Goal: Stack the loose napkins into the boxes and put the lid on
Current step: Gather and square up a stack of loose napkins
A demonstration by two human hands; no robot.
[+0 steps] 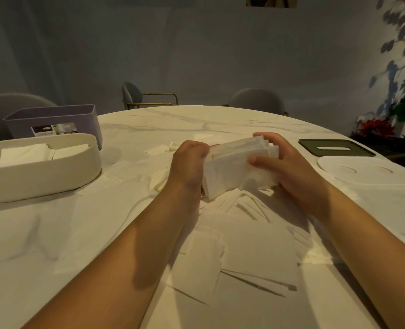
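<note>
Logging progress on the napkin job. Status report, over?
Left hand and right hand both grip the napkin stack. Cream box partly filled, purple box behind it. Green lid and white lid off, at right. Loose napkins scattered on table; boxes unobstructed.

I have a single view here, from the head camera. It sits above the near edge of the round white table (220, 119) and faces forward and down across it toward the far wall (196, 55). The wide lens bends the table's far edge into an arc. Both forearms come in from the bottom corners. The left hand (189, 160) and right hand (289, 167) meet close to the lens, near mid-frame, gripping a stack of napkins (230, 167). A cream box (42, 176) lies at the left edge and a white lid (367, 173) at the right edge. A grey chair (256, 99) stands beyond the table's far side.
</note>
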